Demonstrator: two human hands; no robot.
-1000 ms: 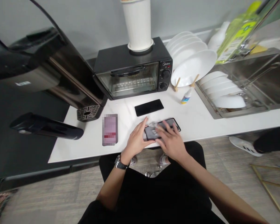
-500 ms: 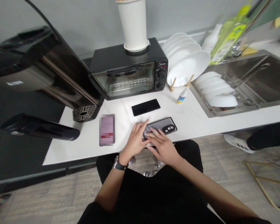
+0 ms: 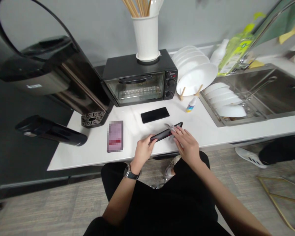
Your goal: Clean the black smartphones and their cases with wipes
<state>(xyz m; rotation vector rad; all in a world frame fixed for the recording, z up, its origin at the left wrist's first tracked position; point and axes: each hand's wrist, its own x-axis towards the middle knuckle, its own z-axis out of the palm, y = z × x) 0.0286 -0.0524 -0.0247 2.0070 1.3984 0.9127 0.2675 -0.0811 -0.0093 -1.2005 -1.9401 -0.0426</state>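
A black-edged phone case is tilted up on its long edge above the white counter; I cannot tell whether a phone sits inside. My left hand grips its left end between thumb and fingers. At the other end, my right hand presses a small, crumpled grey cloth against the upper edge, its fingers bunched and partly hiding the case. Just behind lies a flat black phone. To the left of my left hand rests a flat pinkish rectangle, blurred by pixelation.
Behind the phones stands a black toaster oven with a white chopstick holder on top. A small bottle and racked plates are to its right, then a sink. Left are a dark appliance and a dark flask.
The phone case went from lying flat, camera end showing, to tilted up on edge. My left hand moved to its left end; my right hand shifted right with the cloth. The view tilted upward.
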